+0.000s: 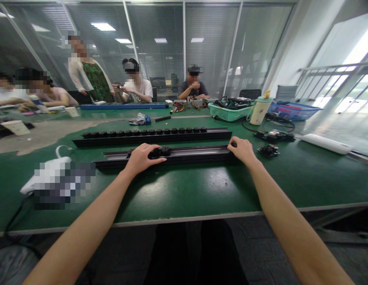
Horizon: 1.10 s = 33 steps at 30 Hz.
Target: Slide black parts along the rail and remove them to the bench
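Head view, left fingers (148,147) grasping round knob (156,153), right fingers (236,141) pinching dark nub (234,144), grooved rail (198,151)

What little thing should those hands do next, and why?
Maybe the right hand should slide the small black piece towards the left hand. The piece is at the near rail's right end, other black pieces are by the left hand, and bare rail shows between.

Both rails (198,157) are black, the table (184,198) green, the bottle (258,112) cream, perhaps dark-spotted
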### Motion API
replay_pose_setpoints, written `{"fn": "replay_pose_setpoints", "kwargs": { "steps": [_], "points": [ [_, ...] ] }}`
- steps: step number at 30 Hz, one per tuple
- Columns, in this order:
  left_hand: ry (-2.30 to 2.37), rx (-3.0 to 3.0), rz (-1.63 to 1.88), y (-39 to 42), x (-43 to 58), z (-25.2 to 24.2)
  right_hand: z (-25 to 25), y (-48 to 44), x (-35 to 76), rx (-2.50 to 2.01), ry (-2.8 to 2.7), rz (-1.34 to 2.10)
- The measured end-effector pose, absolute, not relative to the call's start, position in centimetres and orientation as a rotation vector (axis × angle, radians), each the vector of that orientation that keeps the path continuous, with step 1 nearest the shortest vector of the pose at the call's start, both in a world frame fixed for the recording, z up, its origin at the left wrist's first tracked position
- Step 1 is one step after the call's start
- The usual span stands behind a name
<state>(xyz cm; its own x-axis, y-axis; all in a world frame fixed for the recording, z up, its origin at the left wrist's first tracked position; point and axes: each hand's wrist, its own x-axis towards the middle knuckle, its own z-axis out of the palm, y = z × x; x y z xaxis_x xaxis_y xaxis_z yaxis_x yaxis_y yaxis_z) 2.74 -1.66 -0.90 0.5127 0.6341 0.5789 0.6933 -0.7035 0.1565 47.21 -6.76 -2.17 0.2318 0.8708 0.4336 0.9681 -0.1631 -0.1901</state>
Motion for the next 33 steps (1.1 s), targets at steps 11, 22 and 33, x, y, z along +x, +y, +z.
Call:
{"fn": "replay_pose_setpoints", "kwargs": {
  "steps": [11, 22, 33],
  "points": [
    [-1.199, -2.656, -0.947, -1.84, 2.77, -0.77, -2.16, -6.87, 47.52, -2.113, -1.646, -0.288],
    [-1.200, -2.658, -0.947, -1.82, 2.75, -0.74, -1.82, -7.27, 47.61, -2.161, -1.620, -0.282],
    [-1.199, -2.656, -0.930, -1.87, 2.81, -0.72, -1.85, -7.28, 48.00, -2.199, -1.599, -0.268]
  ]
}}
